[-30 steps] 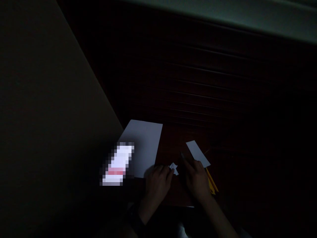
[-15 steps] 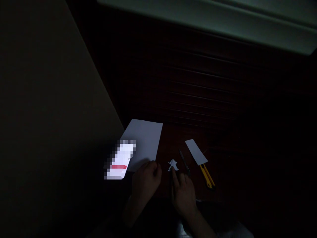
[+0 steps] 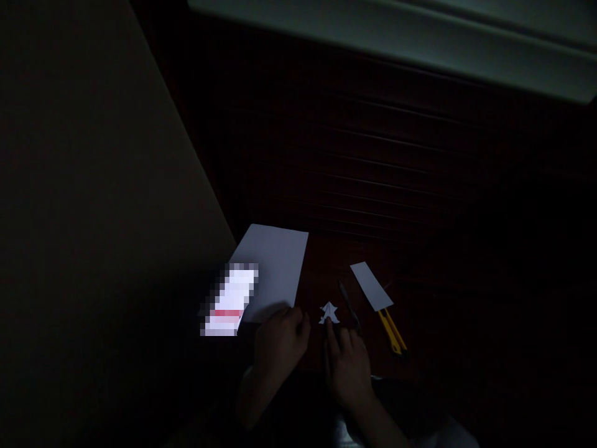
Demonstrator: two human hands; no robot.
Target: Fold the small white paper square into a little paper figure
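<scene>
I log dim scene. Small folded paper piece (image 3: 329,312) flat on dark table (image 3: 326,261), now free of both hands; earlier left fingers pinched it. Right hand (image 3: 347,364) at its 6 o'clock, forefinger tip touching lower edge, nothing grasped. Left hand (image 3: 280,342) has pulled back to 8 o'clock, loosely curled, empty, by white sheet (image 3: 275,267). Pen (image 3: 349,305), paper strip (image 3: 372,286), yellow cutter (image 3: 392,331) at 3 o'clock, no longer covered by right hand. I judge piece released for inspection.
</scene>
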